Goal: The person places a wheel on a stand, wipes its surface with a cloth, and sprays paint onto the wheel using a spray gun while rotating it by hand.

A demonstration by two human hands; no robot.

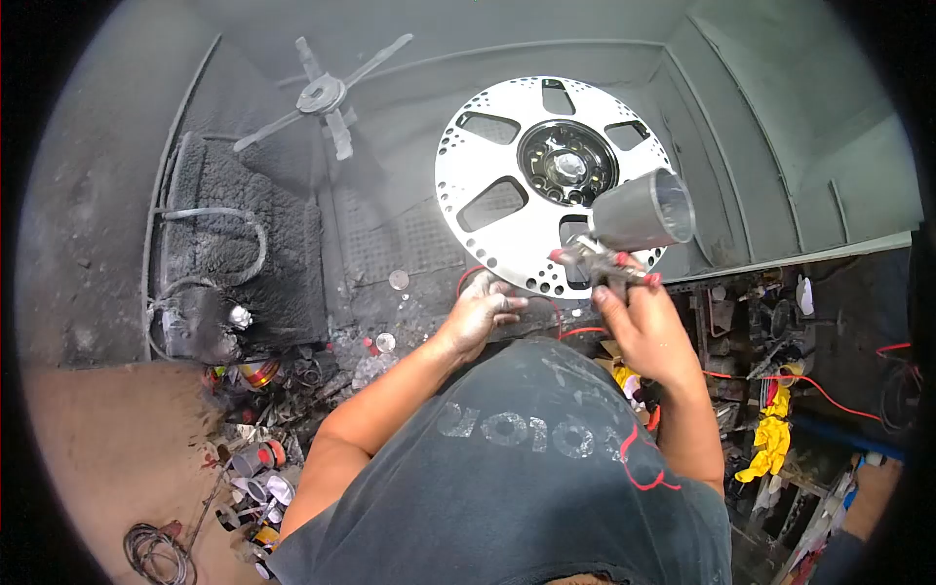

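A white wheel disc [465, 208] with cut-out slots and small black holes has a dark hub [568, 164] at its centre. My right hand [648, 327] is wrapped round a spray gun [600, 261] with red knobs. The gun's grey metal cup [634, 214] covers part of the disc's lower right. At the disc's lower left edge is my left hand [480, 314], palm turned up and fingers partly curled, with nothing visible in it. Whether its fingertips touch the rim, I cannot tell.
A grey cross-shaped stand [322, 96] is at the back left. Below it sits a dust-covered block [258, 244] with a hose. A red hose [829, 398] runs to the right, past yellow cloth [770, 444]. Cans and clutter [258, 458] lie at lower left.
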